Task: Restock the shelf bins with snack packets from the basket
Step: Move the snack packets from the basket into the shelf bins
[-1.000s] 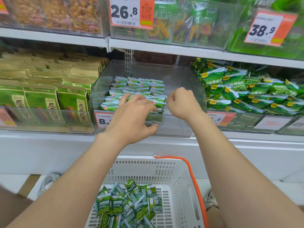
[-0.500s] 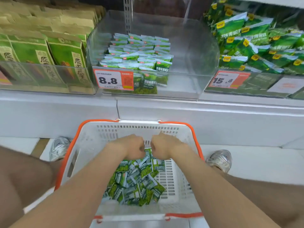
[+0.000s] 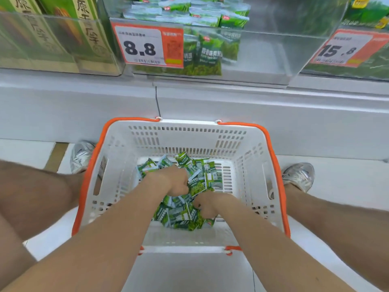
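Left hand (image 3: 171, 182) and right hand (image 3: 207, 205) clutching snack packets (image 3: 181, 216) in basket (image 3: 189, 123), fingertips buried, shelf bin (image 3: 263, 57) cropped above.

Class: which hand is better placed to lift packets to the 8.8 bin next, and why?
Probably the left hand: it grips packets farther forward in the basket, nearer the 8.8 bin. The right hand clutches packets closer to the body.

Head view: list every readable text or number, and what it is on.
"8.8": price tag on the middle bin.
"15.8": right price tag.
"原": green boxes, left bin.
Snack packets, tags' small print: too blurred.
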A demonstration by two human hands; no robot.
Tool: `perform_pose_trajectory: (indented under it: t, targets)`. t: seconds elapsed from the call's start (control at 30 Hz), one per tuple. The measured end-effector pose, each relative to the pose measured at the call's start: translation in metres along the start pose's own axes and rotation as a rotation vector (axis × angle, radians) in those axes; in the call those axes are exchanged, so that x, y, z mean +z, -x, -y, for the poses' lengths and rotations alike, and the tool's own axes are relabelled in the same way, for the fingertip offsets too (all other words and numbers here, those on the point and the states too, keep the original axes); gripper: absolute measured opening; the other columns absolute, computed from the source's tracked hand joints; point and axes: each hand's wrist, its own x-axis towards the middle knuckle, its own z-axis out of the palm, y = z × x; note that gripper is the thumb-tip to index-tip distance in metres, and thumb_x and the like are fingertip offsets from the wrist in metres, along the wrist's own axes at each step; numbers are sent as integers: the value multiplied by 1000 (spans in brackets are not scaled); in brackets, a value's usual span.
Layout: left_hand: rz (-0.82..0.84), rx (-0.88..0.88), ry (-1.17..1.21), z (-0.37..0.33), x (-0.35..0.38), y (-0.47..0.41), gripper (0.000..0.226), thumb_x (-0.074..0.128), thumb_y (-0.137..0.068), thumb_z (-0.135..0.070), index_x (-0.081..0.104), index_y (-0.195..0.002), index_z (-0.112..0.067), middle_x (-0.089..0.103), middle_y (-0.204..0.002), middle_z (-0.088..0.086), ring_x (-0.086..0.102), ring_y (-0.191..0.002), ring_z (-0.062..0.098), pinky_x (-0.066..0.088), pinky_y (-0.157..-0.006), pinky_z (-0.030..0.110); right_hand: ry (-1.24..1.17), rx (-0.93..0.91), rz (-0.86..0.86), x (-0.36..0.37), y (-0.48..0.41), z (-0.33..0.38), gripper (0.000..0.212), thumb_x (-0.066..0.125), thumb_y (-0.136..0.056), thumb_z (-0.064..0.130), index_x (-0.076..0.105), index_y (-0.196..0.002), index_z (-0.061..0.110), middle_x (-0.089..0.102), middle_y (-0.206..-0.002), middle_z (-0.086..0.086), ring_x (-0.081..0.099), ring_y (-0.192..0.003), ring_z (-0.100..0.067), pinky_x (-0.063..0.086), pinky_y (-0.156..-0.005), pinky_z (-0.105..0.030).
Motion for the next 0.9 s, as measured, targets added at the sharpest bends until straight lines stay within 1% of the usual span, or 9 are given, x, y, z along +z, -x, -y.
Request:
perform_pose_trajectory:
  t: [0.2,0.3,0.43,0.47,0.6,0.7,0.77,0.83,0.9]
  targets:
    - [3,-37,12,10,8,-1,31,49,-100,-26,47,-71,-15,42,-68,5,38,-62,22,41,-65,37,-280,42,-274,-7,-15,12,18,57,-93,-1,72,-83,1,72,-100,-15,68,-92,-30,61,-82,-40]
    - [10,-68,38,16,7,-1,27,48,-103,-20,62,-84,-7,53,-80,6,46,-70,24,44,-68,37,-431,4,-343,-17,-10,11,23,62,-91,-3,81,-97,7,75,-98,-3,68,-85,-18,58,-80,-32]
    - [-43,-42,113,18,-4,5,17,58,-101,-18,71,-108,-9,69,-105,3,66,-91,25,57,-84,40,-602,-26,-433,-42,13,-4,26,63,-90,-4,79,-99,15,58,-82,13,56,-77,-9,46,-75,-25]
    - [-78,-12,131,16,-7,10,12,68,-98,-20,68,-107,-13,68,-108,3,67,-96,25,58,-87,42,-691,-24,-488,-48,19,-8,26,63,-89,-4,79,-97,15,62,-87,11,59,-80,-10,48,-73,-26]
    - [-257,135,338,7,-18,28,51,95,-74,-28,53,-105,-27,57,-116,-5,59,-90,15,47,-73,36,-1307,-21,-552,-69,44,-21,27,59,-90,-12,78,-102,2,73,-112,-13,74,-95,-29,65,-80,-40]
    - [-444,237,618,3,-26,34,29,84,-87,-16,59,-98,-27,65,-119,-4,70,-88,18,55,-74,39,-1668,-96,-461,-84,70,-25,20,64,-94,-9,73,-111,-8,67,-124,-25,73,-102,-34,64,-78,-34]
    - [-496,259,845,-1,-38,44,17,76,-95,-11,64,-99,-23,70,-116,5,78,-82,27,63,-80,46,-1676,-133,-412,-89,84,-30,31,72,-96,13,67,-123,-1,66,-126,-25,75,-100,-33,63,-85,-37]
    - [-541,261,949,-4,-51,57,7,72,-99,-17,68,-103,-19,73,-93,15,75,-64,27,64,-69,42,-1538,-167,-411,-93,95,-35,48,80,-89,40,68,-125,10,69,-121,-13,75,-100,-28,60,-95,-43]
    - [-619,256,935,-8,-63,69,8,74,-98,-25,72,-104,-19,68,-70,20,64,-51,24,57,-55,34,-1391,-238,-471,-96,104,-35,48,85,-84,44,73,-112,8,71,-102,-4,72,-94,-19,58,-95,-41]
